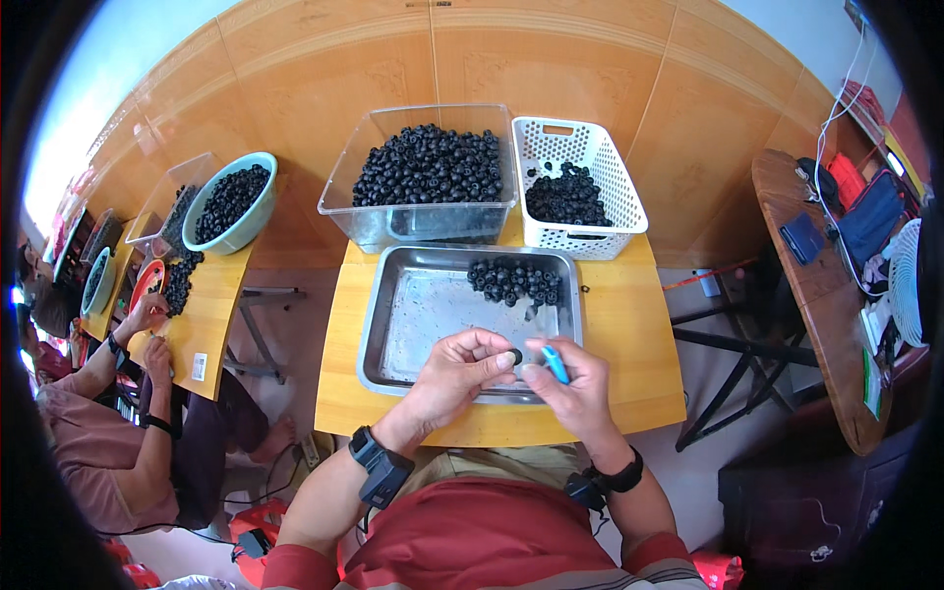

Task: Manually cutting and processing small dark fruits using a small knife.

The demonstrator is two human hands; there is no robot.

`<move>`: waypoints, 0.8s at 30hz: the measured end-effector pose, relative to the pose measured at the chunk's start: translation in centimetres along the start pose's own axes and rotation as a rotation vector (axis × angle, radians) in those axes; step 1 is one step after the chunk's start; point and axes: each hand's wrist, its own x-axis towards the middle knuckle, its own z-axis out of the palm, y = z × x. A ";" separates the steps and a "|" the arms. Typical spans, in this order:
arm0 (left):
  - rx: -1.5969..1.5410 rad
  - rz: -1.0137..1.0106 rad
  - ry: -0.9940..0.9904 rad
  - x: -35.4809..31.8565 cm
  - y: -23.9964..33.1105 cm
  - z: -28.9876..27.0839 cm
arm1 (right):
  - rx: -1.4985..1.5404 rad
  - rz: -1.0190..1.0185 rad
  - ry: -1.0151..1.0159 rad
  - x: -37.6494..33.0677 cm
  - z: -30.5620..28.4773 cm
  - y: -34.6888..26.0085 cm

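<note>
Over the near edge of a shallow metal tray (408, 258), my left hand (460, 372) pinches a small black round part (515, 356) between thumb and fingers. Close beside it, my right hand (570, 383) is closed around a slim tool with a bright blue handle (556, 365); its working end is too small to make out. Inside the tray, a cluster of similar black round parts (513, 283) lies toward the far right. Dark specks dot the metal.
Behind the tray stand a clear plastic bin (344, 221) heaped with black parts and a white perforated basket (629, 202) partly filled with them. At left, a person (118, 433) works at another table beside a pale green basin (267, 211). A brown table (806, 285) with bags is right.
</note>
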 end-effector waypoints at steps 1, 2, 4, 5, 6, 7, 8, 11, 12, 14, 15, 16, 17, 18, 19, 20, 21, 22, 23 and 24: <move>-0.003 0.000 -0.003 -0.2 -0.1 0.2 | -0.001 -0.050 -0.073 0.3 0.4 -0.2; -0.054 0.001 -0.026 -0.5 -0.1 0.3 | 0.007 -0.036 -0.099 0.5 0.7 0.0; -0.106 0.005 -0.051 -0.9 0.3 0.5 | 0.030 -0.033 -0.113 0.8 0.8 0.0; -0.124 -0.014 -0.047 -1.2 0.6 0.7 | 0.056 -0.028 -0.128 0.8 0.9 0.0; -0.142 -0.034 -0.044 -1.4 0.8 0.8 | 0.054 -0.029 -0.131 0.8 1.1 -0.2; -0.144 -0.030 -0.043 -1.5 0.9 0.8 | 0.105 0.014 -0.123 0.7 1.3 -0.5; -0.154 -0.030 -0.044 -1.6 0.9 0.9 | 0.154 0.055 -0.112 0.7 1.5 -0.7; -0.165 -0.028 -0.047 -1.7 1.0 0.8 | 0.258 0.154 -0.105 0.5 1.7 -0.2; -0.163 -0.028 -0.047 -1.8 1.0 0.7 | 0.256 0.152 -0.106 0.6 1.9 -0.3; -0.172 -0.027 -0.054 -1.8 0.8 0.3 | 0.397 0.197 -0.123 0.6 2.3 -0.7; -0.181 -0.028 -0.059 -1.8 0.7 0.1 | 0.396 0.196 -0.123 0.6 2.3 -0.7; -0.182 -0.027 -0.060 -1.9 0.8 0.2 | 0.391 0.210 -0.123 0.6 2.3 -0.6; -0.187 -0.020 -0.046 -1.9 0.9 0.3 | 0.386 0.224 -0.122 0.6 2.2 -0.5; -0.191 -0.013 -0.032 -2.0 0.9 0.4 | 0.385 0.224 -0.122 0.6 2.0 -0.3; -0.193 -0.013 -0.032 -2.0 0.9 0.2 | 0.423 0.272 -0.153 0.6 1.8 0.0; -0.200 -0.011 -0.032 -2.0 0.8 0.1 | 0.460 0.319 -0.183 0.6 1.8 0.2; -0.207 -0.009 -0.031 -2.0 0.7 -0.1 | 0.459 0.319 -0.182 0.6 1.8 0.3; -0.208 -0.010 -0.032 -2.0 0.6 -0.2 | 0.471 0.326 -0.176 0.6 1.9 0.3; -0.229 -0.008 -0.028 -2.0 0.5 -0.2 | 0.482 0.333 -0.171 0.6 2.0 0.4; -0.250 -0.007 -0.024 -1.9 0.5 -0.3 | 0.481 0.334 -0.171 0.6 2.1 0.4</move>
